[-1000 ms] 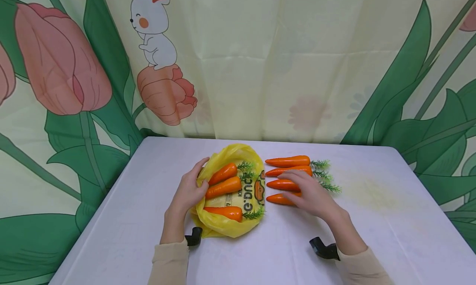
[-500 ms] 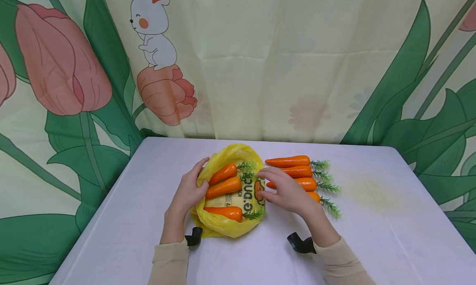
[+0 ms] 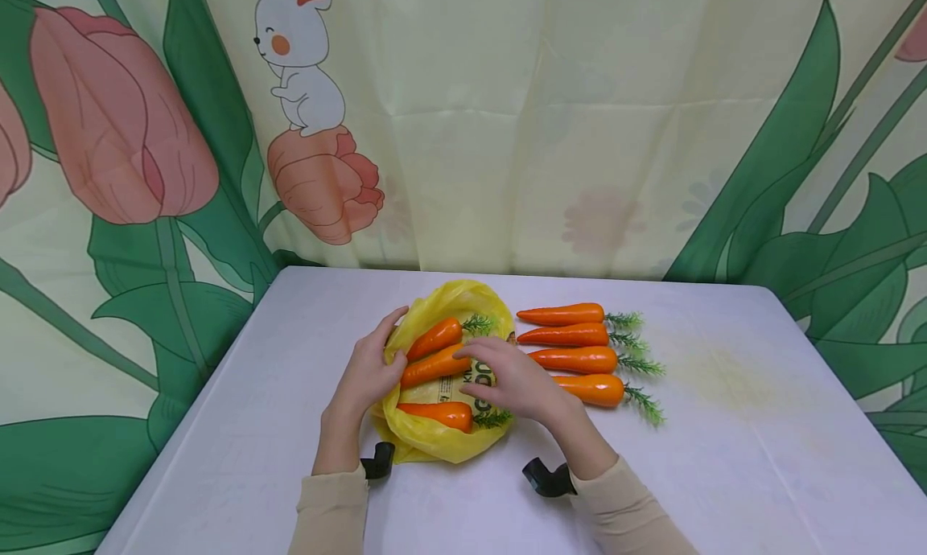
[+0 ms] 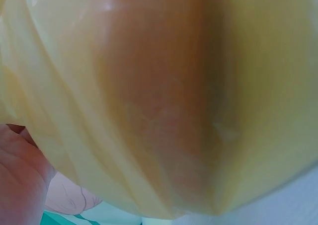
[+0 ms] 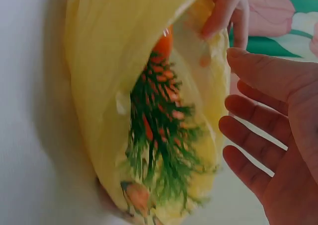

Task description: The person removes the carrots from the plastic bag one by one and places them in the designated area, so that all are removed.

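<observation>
A yellow plastic bag (image 3: 449, 449) lies with its mouth spread, three orange toy carrots with green tops inside: an upper carrot (image 3: 433, 339), a middle carrot (image 3: 429, 369) and a lower carrot (image 3: 438, 415). My left hand (image 3: 365, 378) pinches the bag's left rim, thumb inside and fingers outside. Through the yellow film, the left wrist view shows a blurred orange shape (image 4: 154, 76). My right hand (image 3: 517, 382) hovers over the bag's right side, fingertips near the middle carrot, holding nothing. In the right wrist view its fingers are loosely extended beside the green carrot tops (image 5: 164, 120).
Several more carrots (image 3: 579, 359) lie in a row right of the bag, tips toward it, leafy tops to the right. They rest on a white-covered table (image 3: 688, 466). Behind the table hangs a curtain (image 3: 471, 137) printed with tulips and a rabbit.
My right hand has moved left from above the carrot row to over the bag, uncovering the row. My left hand keeps its hold on the bag rim.
</observation>
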`<state>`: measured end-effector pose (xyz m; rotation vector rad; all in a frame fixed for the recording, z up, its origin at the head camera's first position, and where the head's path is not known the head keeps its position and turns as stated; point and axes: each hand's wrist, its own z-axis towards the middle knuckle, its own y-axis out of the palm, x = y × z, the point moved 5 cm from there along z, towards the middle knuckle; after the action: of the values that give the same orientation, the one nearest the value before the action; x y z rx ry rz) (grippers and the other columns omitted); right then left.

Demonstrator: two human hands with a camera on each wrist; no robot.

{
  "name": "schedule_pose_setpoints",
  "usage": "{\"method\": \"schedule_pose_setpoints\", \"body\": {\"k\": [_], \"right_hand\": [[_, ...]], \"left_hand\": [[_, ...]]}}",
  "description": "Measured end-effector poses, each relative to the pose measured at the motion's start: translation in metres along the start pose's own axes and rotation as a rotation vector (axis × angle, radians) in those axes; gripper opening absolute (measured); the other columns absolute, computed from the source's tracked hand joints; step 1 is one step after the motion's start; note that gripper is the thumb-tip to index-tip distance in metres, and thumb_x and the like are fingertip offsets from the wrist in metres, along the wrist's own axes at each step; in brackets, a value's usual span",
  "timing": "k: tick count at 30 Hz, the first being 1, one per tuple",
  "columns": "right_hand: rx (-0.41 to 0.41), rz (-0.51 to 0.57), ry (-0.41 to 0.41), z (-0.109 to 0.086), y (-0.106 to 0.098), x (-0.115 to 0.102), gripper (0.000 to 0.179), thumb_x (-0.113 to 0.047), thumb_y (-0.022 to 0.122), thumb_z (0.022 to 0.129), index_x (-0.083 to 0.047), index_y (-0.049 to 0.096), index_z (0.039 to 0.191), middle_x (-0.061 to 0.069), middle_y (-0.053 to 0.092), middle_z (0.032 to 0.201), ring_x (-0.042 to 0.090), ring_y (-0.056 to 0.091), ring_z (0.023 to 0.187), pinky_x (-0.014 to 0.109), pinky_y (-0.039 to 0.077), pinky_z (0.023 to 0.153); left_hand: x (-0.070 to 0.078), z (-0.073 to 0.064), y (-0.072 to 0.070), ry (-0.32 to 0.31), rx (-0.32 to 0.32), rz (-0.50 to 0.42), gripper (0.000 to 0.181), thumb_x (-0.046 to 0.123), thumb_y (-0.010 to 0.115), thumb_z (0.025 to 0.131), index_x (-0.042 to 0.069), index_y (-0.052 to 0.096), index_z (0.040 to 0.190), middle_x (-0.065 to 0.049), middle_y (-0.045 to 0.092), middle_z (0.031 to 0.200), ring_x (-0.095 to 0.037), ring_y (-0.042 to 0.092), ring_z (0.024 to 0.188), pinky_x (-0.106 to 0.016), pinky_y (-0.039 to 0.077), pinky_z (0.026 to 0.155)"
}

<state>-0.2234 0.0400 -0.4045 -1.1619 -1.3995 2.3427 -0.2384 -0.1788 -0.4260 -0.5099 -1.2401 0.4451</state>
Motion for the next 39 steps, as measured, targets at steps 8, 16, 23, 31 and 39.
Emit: {"method": "schedule_pose_setpoints", "body": {"k": [8, 16, 23, 31, 39], "right_hand": [[-0.077, 0.014, 0.020, 0.012, 0.019, -0.010, 0.041, -0.023, 0.075, 0.093, -0.009, 0.065, 0.130, 0.002, 0.062, 0.130, 0.021, 0.055, 0.123, 0.041, 0.045, 0.105], [-0.140, 0.007, 0.027, 0.014, 0.031, -0.015, 0.043, -0.022, 0.074, 0.093, -0.010, 0.065, 0.133, 0.002, 0.062, 0.133, 0.020, 0.054, 0.124, 0.038, 0.045, 0.105], [-0.173, -0.035, -0.005, 0.017, 0.041, -0.017, 0.041, -0.025, 0.074, 0.094, -0.009, 0.066, 0.130, 0.001, 0.065, 0.126, 0.017, 0.058, 0.117, 0.034, 0.046, 0.102], [-0.255, -0.070, 0.025, 0.016, 0.051, -0.019, 0.036, -0.023, 0.071, 0.096, -0.010, 0.067, 0.129, 0.001, 0.065, 0.123, 0.016, 0.059, 0.113, 0.031, 0.048, 0.100], [-0.296, -0.108, 0.007, 0.015, 0.055, -0.019, 0.037, -0.022, 0.072, 0.095, -0.012, 0.066, 0.130, -0.001, 0.065, 0.126, 0.016, 0.059, 0.117, 0.031, 0.046, 0.102]], "left_hand": [[-0.001, 0.000, 0.000, -0.009, -0.002, -0.008, 0.064, 0.001, 0.058, 0.090, 0.016, 0.046, 0.151, -0.013, 0.067, 0.119, -0.028, 0.062, 0.101, -0.049, 0.053, 0.093], [-0.003, 0.002, 0.005, -0.014, -0.010, -0.032, 0.062, 0.006, 0.064, 0.093, 0.015, 0.045, 0.151, -0.012, 0.065, 0.123, -0.027, 0.062, 0.105, -0.048, 0.053, 0.093], [-0.003, 0.004, 0.006, -0.029, -0.005, -0.045, 0.063, 0.013, 0.069, 0.093, 0.015, 0.045, 0.151, -0.011, 0.064, 0.126, -0.027, 0.061, 0.107, -0.047, 0.053, 0.092], [-0.002, 0.002, 0.008, -0.070, -0.017, -0.061, 0.061, 0.007, 0.067, 0.094, 0.013, 0.046, 0.151, -0.012, 0.064, 0.125, -0.028, 0.061, 0.107, -0.047, 0.053, 0.094], [-0.002, 0.002, 0.008, -0.074, -0.015, -0.062, 0.060, 0.006, 0.065, 0.095, 0.014, 0.046, 0.151, -0.012, 0.064, 0.124, -0.028, 0.061, 0.107, -0.047, 0.053, 0.095]]}}
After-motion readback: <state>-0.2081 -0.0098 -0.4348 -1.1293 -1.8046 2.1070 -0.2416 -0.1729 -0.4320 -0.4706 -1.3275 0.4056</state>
